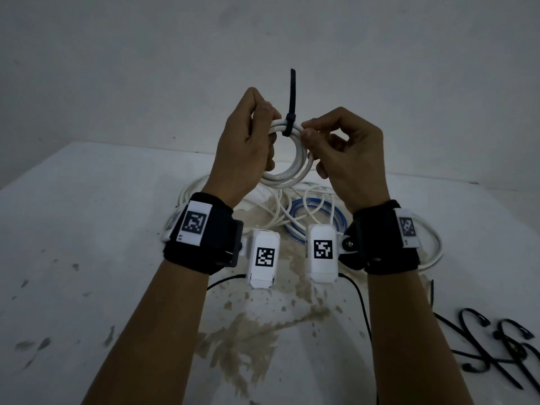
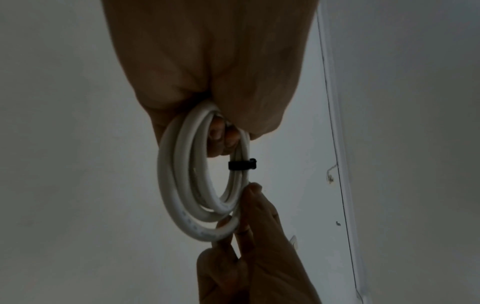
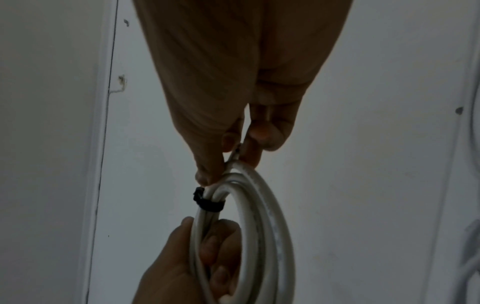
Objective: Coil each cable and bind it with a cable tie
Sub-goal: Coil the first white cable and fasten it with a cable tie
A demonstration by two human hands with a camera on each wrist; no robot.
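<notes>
Left hand: the left hand [image 1: 245,141] is raised above the surface, fingers curled through and around the left side of the white cable coil [image 1: 287,168], gripping it.
Right hand: the right hand [image 1: 347,159] pinches the coil's upper right side between thumb and forefinger, just beside the tie; its other fingers are curled loosely.
White cable coil: several loops of thick white cable, held upright in the air between both hands, above the far part of the surface.
Cable tie: a black cable tie [image 1: 289,124] is wrapped round the top of the coil between the two hands, its head sitting on the bundle and its long free tail [image 1: 292,89] pointing straight up. From the left wrist view the band [image 2: 241,165] crosses the strands just past the left fingertips; from the right wrist view it [image 3: 207,202] sits just beside the right thumb tip.
Surface: a white surface [image 1: 87,258] with brownish stains and dark flecks.
Other cables: a loose tangle of white cables [image 1: 271,211] lies under the hands, with a blue coil [image 1: 295,226] among them.
Spare ties: a scatter of black cable ties [image 1: 496,346] lies at the near right of the surface, well apart from the held coil.
</notes>
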